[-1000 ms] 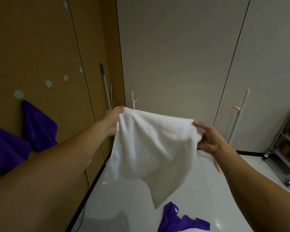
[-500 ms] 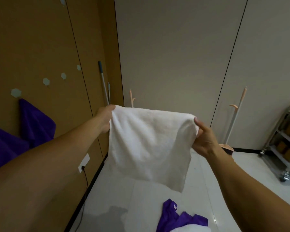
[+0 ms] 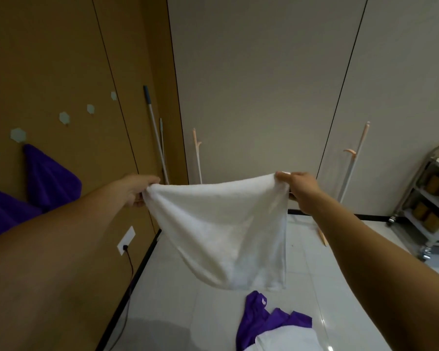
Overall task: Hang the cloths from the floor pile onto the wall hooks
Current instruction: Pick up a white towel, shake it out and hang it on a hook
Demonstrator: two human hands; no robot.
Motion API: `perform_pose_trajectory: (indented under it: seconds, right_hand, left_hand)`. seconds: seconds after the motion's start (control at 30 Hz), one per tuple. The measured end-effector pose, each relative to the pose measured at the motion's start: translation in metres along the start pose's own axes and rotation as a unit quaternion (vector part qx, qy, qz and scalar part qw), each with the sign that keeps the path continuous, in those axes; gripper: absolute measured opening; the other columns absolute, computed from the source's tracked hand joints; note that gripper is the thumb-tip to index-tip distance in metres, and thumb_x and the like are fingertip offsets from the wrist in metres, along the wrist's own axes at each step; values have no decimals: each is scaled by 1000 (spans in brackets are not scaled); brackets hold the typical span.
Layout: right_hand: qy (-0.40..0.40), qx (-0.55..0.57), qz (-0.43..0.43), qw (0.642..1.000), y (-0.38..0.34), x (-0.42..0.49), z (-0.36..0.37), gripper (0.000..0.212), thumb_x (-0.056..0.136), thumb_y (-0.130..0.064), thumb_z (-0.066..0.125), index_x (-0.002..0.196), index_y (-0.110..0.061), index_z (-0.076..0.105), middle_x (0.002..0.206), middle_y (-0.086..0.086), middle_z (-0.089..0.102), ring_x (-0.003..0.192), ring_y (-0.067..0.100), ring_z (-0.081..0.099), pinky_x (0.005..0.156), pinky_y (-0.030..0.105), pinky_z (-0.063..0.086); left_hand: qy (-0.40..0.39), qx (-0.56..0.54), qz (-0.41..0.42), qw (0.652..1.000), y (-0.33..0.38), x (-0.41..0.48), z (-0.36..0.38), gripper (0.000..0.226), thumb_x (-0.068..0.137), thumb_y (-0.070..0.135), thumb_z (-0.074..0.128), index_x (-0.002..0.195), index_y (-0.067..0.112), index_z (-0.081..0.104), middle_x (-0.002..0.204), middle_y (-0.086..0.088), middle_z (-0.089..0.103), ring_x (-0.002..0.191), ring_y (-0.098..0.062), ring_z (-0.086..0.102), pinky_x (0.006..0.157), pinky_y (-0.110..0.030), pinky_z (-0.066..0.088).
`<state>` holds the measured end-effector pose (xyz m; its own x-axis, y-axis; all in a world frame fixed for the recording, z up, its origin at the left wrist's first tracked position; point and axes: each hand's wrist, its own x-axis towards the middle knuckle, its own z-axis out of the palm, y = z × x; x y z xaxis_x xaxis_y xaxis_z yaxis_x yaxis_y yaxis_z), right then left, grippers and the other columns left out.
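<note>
Hands, left (image 3: 140,190) and right (image 3: 298,186), are pinching shut on the towel (image 3: 226,224) corners, risking a slip before reaching hooks (image 3: 64,117) at ten o'clock.

Floor pile (image 3: 274,325) cut by bottom edge, trolley (image 3: 426,198) cropped right — contents perhaps boxes

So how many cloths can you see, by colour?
White: 2, one held, one on the floor
Purple: 3, two hung on the wall, one on the floor
Total: 5
</note>
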<state>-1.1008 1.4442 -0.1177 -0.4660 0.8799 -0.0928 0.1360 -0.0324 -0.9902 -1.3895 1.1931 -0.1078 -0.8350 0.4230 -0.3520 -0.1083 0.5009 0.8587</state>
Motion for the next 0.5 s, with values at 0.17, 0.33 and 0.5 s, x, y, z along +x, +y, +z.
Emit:
perform_pose_trajectory:
  seconds: [0.17,0.33,0.5]
  right_hand:
    - [4,-37,-21,999,12,-6,1,18,87,-21,70,92,-7,62,78,4,59,61,14,52,50,24,41]
    - [-12,57,14,998,20,-7,5,19,90,-14,65,91,5,59,53,3,41,29,8,31,34,17,28]
    - [-38,64,-11,997,26,-8,12,14,88,-5,63,102,-9,61,88,7,66,75,25,62,71,41,52]
  left_hand:
    - [-26,-41,24,999,6,-2,-4,10,86,19,62,89,9,61,87,-10,58,75,-25,55,62,-34,47]
    - [-11,-64,50,997,8,0,-1,21,87,16,56,105,5,59,100,-14,58,87,-31,58,75,-40,49]
    - [24,-36,61,997,6,4,0,23,89,15,52,110,6,55,109,-14,54,102,-34,54,86,-45,47]
